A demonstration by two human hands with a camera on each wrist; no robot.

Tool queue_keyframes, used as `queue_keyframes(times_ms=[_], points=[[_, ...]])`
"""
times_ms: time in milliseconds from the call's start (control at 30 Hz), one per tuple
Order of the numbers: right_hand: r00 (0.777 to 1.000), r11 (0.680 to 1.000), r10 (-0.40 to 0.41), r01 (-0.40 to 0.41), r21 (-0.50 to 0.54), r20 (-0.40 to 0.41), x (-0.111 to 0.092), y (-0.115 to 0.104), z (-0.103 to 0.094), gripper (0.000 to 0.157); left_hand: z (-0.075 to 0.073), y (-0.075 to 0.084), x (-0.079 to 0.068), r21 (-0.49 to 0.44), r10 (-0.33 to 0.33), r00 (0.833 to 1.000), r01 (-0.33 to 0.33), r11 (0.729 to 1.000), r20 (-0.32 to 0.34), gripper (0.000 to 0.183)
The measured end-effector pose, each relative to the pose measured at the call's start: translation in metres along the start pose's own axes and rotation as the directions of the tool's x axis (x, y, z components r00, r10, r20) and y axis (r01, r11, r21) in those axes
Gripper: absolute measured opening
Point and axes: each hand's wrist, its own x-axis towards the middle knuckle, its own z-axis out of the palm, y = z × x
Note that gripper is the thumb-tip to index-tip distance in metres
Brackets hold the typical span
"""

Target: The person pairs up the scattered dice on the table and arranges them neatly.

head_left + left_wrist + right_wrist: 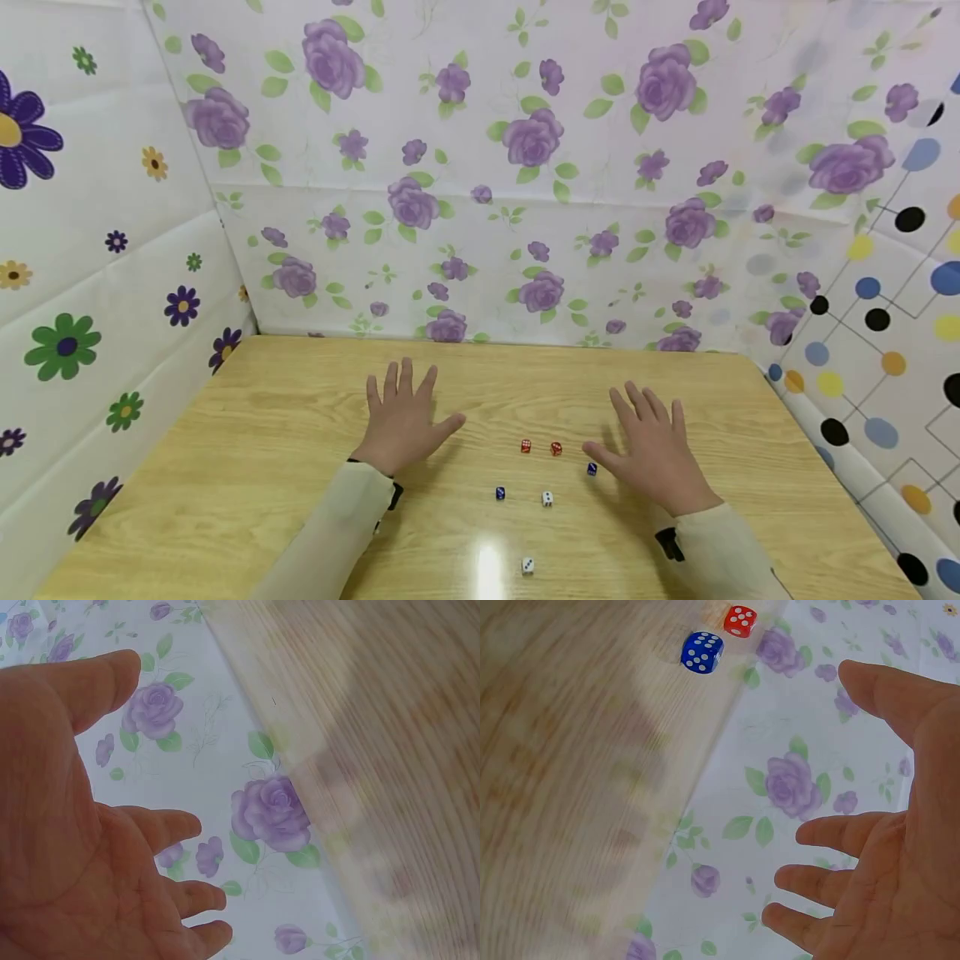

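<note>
Several small dice are spread over the middle of the wooden table. Two red dice, one red die [526, 447] and another red die [556, 448], sit side by side farthest back. A blue die [500, 493] and a white die [547, 498] lie nearer, with a second white die [528, 566] closest to the front. My left hand [405, 425] hovers left of the dice with fingers spread, holding nothing. On the other side, my right hand [656, 454] is spread too and empty, its thumb close to another blue die [702, 652].
The wooden table [255, 425] reaches back to a wall cloth [480, 250] printed with purple roses. A flower-patterned cloth [97, 275] borders the left side, and a dotted cloth [862, 358] the right. Light glares off the table's front.
</note>
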Motion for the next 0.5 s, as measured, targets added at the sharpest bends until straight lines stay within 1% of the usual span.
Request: queue_keyframes(times_ms=[200, 333, 433, 500], points=[[0.999, 0.999, 0.007, -0.008, 0.031, 0.033, -0.002, -0.001, 0.000, 0.090, -0.002, 0.003, -0.001, -0.014, 0.016, 1.000, -0.016, 1.000, 0.020, 0.090], [0.999, 0.999, 0.009, -0.011, 0.048, 0.043, -0.002, -0.004, -0.001, 0.087, -0.002, 0.007, -0.002, -0.026, 0.038, 0.999, -0.038, 0.999, 0.007, 0.089], [0.999, 0.998, -0.014, 0.011, 0.061, 0.044, -0.002, -0.008, -0.002, 0.081, -0.004, 0.013, -0.003, -0.043, 0.061, 0.998, -0.061, 0.997, -0.004, 0.088], [0.998, 0.998, -0.031, 0.028, 0.063, 0.053, -0.002, -0.011, -0.003, 0.075, -0.007, 0.020, -0.004, -0.056, 0.087, 0.996, -0.087, 0.995, -0.007, 0.086]])
